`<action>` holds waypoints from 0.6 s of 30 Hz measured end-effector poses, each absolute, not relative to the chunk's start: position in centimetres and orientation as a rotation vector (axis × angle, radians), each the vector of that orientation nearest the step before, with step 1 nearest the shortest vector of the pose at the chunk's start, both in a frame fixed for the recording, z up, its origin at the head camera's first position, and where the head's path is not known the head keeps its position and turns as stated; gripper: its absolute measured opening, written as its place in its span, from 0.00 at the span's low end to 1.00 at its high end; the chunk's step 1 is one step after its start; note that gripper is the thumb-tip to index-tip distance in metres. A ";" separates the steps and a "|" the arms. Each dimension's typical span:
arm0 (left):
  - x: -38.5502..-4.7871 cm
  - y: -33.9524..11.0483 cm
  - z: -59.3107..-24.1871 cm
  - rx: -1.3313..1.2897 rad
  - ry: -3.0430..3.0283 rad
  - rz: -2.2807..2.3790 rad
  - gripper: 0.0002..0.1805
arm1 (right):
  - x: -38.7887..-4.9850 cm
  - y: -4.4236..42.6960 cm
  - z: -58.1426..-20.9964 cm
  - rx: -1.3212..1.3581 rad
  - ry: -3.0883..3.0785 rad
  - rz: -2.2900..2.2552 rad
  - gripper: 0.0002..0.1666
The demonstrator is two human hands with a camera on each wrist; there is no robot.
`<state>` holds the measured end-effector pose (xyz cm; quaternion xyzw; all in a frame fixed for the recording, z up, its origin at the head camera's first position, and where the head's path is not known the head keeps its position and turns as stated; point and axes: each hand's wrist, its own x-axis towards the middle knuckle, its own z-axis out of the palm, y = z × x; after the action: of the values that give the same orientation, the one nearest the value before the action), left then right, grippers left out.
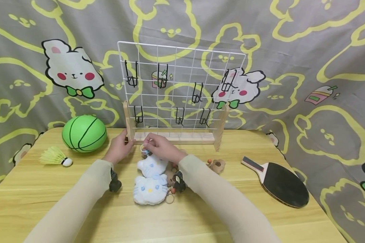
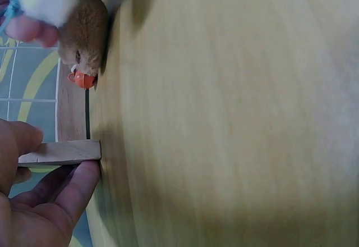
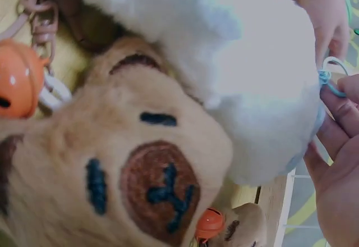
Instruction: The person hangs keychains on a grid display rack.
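Note:
My left hand [image 1: 119, 148] grips the lower part of the wooden left post [image 1: 128, 118] of a white wire grid rack [image 1: 182, 48]; the left wrist view shows thumb and fingers on either side of the post [image 2: 61, 152]. In front of the rack my right hand [image 1: 164, 146] pinches the light-blue cord loop [image 3: 325, 77] of a white-and-blue plush keychain [image 1: 152, 167], which hangs below the fingers. A second white-and-blue plush cat head [image 1: 150, 189] lies nearer on the table. Beside them lie brown plush keychains [image 3: 112, 146], partly hidden by my right arm.
Several black hooks [image 1: 179, 116] hang on the grid. To the left are a green ball [image 1: 84, 134] and a yellow shuttlecock [image 1: 55, 157]. Rightward lie another brown plush [image 1: 218, 166] and a table tennis bat [image 1: 284, 184]. A patterned curtain [image 1: 292, 57] stands behind the table.

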<state>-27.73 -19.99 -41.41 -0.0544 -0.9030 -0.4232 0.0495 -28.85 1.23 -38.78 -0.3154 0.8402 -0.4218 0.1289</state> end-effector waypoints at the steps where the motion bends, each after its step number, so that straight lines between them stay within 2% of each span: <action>1: -27.8 -20.0 -41.4 -0.168 -2.754 -1.281 0.25 | -28.8 1.3 -38.6 -0.901 2.435 -1.249 0.08; 11: -28.0 -19.8 -41.6 -0.186 -2.772 -1.246 0.27 | -28.3 1.8 -36.9 -0.950 2.438 -1.374 0.09; 18: -27.8 -20.3 -41.6 -0.275 -2.744 -1.222 0.28 | -27.6 0.7 -33.6 -0.950 2.264 -1.671 0.10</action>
<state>-27.75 -20.28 -41.62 -0.0909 -0.9079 -0.4045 0.0626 -27.56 0.70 -33.59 -0.3187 0.7595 -0.5606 0.0856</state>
